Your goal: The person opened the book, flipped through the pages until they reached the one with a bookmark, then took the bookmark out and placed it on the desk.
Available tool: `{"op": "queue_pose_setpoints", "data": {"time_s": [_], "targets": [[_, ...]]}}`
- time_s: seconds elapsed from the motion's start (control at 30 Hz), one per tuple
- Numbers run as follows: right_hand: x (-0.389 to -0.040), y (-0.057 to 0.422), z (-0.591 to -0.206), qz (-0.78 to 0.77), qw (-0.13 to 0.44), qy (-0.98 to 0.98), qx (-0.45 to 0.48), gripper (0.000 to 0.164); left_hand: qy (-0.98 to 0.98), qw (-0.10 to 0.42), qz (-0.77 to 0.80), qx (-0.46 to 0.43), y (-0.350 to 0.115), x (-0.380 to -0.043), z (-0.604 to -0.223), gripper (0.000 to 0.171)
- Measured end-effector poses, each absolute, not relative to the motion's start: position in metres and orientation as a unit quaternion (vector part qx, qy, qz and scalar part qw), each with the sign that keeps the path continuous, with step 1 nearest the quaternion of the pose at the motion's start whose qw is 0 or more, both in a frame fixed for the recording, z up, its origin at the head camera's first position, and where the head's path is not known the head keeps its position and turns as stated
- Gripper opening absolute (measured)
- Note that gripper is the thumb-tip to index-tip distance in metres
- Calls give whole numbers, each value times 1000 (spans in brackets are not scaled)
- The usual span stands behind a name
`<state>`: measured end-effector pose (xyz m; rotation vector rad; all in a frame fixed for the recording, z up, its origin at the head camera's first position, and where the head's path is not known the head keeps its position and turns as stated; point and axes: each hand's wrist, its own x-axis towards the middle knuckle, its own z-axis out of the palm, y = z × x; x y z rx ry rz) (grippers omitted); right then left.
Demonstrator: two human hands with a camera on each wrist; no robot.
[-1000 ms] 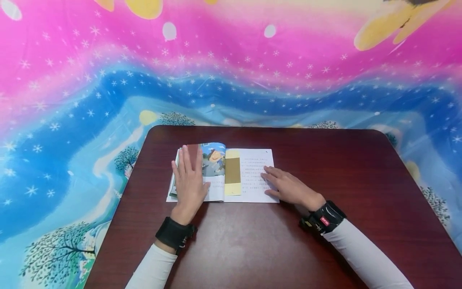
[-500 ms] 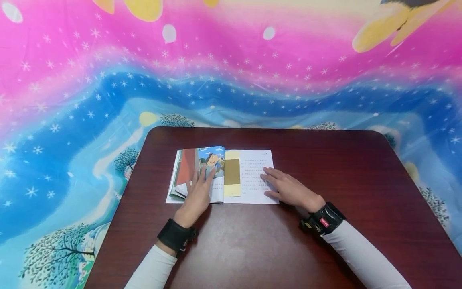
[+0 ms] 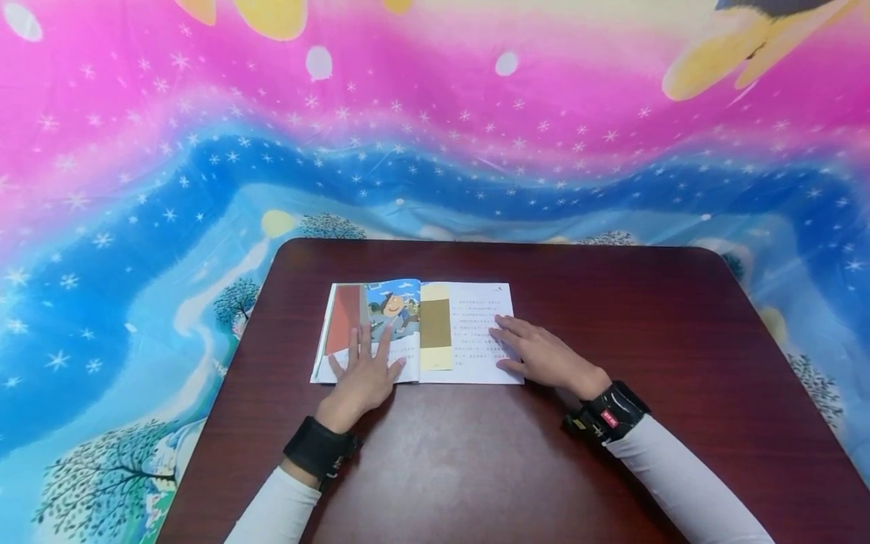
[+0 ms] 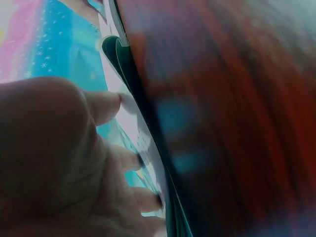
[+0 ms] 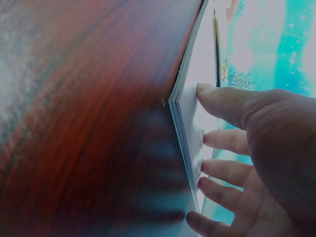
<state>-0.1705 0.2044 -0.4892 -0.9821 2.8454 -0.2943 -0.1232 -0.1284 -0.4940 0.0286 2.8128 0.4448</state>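
Observation:
An illustrated book (image 3: 476, 355) lies spread on the table, a cartoon picture on its left page and text on the right page with a yellow and brown strip by the spine. My left hand (image 3: 363, 381) rests with spread fingers on the lower part of the left page. In the left wrist view, the fingertips (image 4: 129, 159) meet the page near the book's edge. My right hand (image 3: 547, 355) touches the outer side of the right page with extended fingers. In the right wrist view, its thumb (image 5: 224, 101) and fingertips press on the page near the corner.
The dark reddish-brown table (image 3: 646, 317) extends around the book on all sides. Behind it hangs a pink and blue patterned cloth (image 3: 435, 136). Each wrist wears a black camera strap (image 3: 319, 451).
My left hand slid from the upper left page, first toward the spine, then down to the page's lower part. The left page now lies flatter. My right hand stayed in place.

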Motion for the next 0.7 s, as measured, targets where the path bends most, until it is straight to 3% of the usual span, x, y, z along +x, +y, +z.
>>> {"op": "queue_pose_setpoints", "data": {"time_s": [0.3,0.7], "targets": [[-169,205,-489,-95,44,936,-335,70,978,174,112,11,-148,-113,-490,83],[-173,204,-489,-92,30,935,-342,68,985,147,85,25,-179,-104,-488,85]]}}
